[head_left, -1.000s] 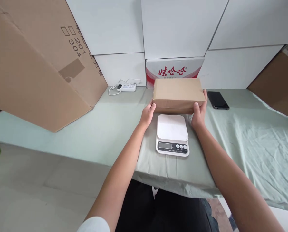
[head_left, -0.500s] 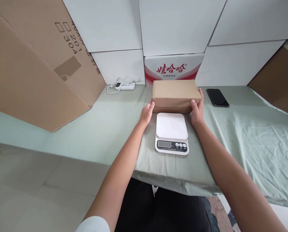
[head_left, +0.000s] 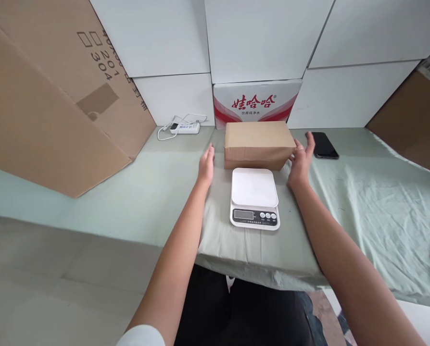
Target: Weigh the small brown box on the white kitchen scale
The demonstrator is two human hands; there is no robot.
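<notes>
Green cloth [head_left: 362, 202] carries scale [head_left: 254, 198], box [head_left: 258, 144], phone [head_left: 322, 144].

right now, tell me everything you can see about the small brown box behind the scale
The brown box is a plain, closed cardboard carton, wider than tall, with no visible print or label. It lies flat on the green cloth, just behind the white scale and in front of a red-and-white printed carton. The left hand is open and clear of it; the right hand is open by its right end, contact unclear.

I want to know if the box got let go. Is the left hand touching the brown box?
Apart. The head view shows green cloth between the open left hand and the brown box.
</notes>
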